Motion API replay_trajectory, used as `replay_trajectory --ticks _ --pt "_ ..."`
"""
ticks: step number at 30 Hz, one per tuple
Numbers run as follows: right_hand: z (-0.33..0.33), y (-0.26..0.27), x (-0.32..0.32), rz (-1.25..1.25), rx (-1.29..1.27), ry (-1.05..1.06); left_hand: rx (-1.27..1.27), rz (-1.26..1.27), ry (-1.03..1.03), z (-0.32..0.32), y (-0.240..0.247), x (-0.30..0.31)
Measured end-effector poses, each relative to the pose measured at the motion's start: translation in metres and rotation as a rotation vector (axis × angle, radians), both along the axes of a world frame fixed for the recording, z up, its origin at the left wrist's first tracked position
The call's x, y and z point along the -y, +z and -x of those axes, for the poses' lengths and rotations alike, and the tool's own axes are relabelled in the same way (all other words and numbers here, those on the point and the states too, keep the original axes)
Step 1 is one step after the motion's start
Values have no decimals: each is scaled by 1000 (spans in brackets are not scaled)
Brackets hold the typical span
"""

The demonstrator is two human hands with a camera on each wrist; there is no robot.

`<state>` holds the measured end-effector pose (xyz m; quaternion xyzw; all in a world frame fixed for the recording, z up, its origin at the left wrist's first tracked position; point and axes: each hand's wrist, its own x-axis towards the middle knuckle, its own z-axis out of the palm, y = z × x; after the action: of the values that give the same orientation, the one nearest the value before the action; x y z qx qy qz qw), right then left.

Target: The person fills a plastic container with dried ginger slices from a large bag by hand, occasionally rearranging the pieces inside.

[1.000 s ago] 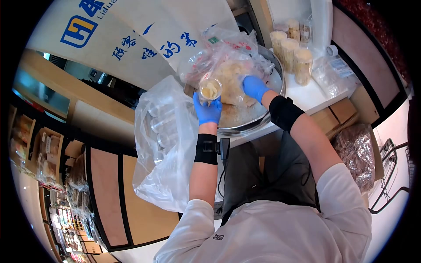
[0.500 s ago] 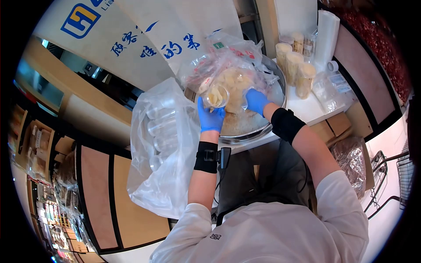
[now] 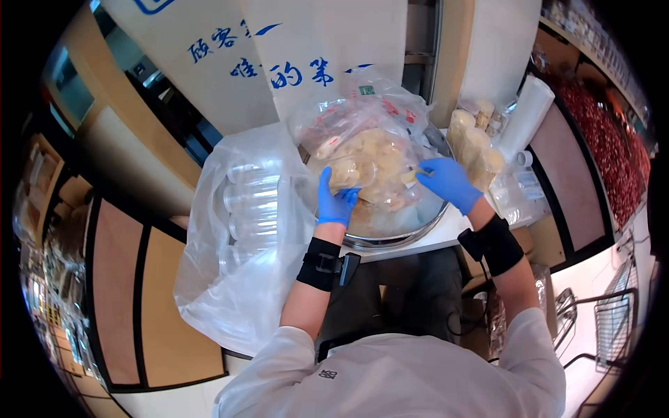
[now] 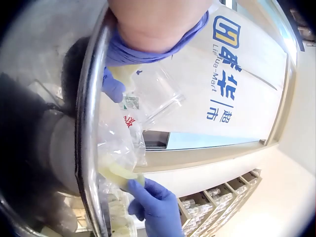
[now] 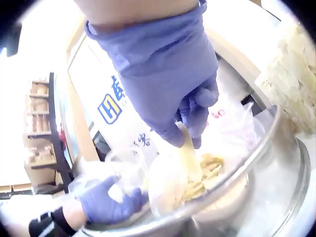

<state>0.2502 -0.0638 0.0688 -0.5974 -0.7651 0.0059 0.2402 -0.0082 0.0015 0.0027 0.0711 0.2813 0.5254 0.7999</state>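
In the head view my blue-gloved left hand (image 3: 336, 203) grips a clear plastic jar (image 3: 350, 169) with pale yellow slices inside, tilted over the bag. My gloved right hand (image 3: 449, 182), to the right of the jar, pinches a pale slice (image 5: 189, 154) between thumb and fingers; the right wrist view shows it as long and flat. Both hands are above a clear plastic bag (image 3: 411, 117) with red print, spread open around a heap of similar slices (image 3: 390, 155). Beneath the bag is a round metal basin (image 3: 390, 241). The left palm is hidden behind the jar.
On the left, a large translucent bag (image 3: 202, 292) holds several clear empty jars (image 3: 254, 202). Several filled jars (image 3: 481, 157) stand at the right, beside a plastic roll (image 3: 527, 115) and clear flat packets (image 3: 519, 195). A printed white panel (image 3: 313, 42) rises behind the basin.
My right hand has drawn back out of the heap to the right, now with a slice between its fingers. The left hand still holds the jar, now more tilted. The head view has shifted.
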Motion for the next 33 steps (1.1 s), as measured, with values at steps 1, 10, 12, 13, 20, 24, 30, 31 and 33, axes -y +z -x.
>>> replay_trajectory --ticks 1,10,12,13,20,24,30,31,33 --pt "1 19 8 41 -168 -43 -2 -28 -44 2 -4 -3" --pt "74 23 -8 -35 -531 -12 -76 -73 -73 -2 11 3" --pt "93 7 -18 -26 -550 27 -67 -64 -93 -1 12 6" --pt "102 -3 -25 -64 -617 66 -65 -94 -118 -1 15 7" --pt "122 21 -33 551 -913 74 -164 -162 -122 -2 16 8" --pt "108 26 -35 768 -1109 259 -150 -159 -118 -3 13 9" --pt "90 17 -36 999 -1130 505 -151 -278 -82 -5 15 13" --pt "90 20 -37 994 -1091 496 -146 -232 -105 -5 15 12" --pt "96 28 -32 990 -1052 487 -142 -185 -129 -4 11 11"
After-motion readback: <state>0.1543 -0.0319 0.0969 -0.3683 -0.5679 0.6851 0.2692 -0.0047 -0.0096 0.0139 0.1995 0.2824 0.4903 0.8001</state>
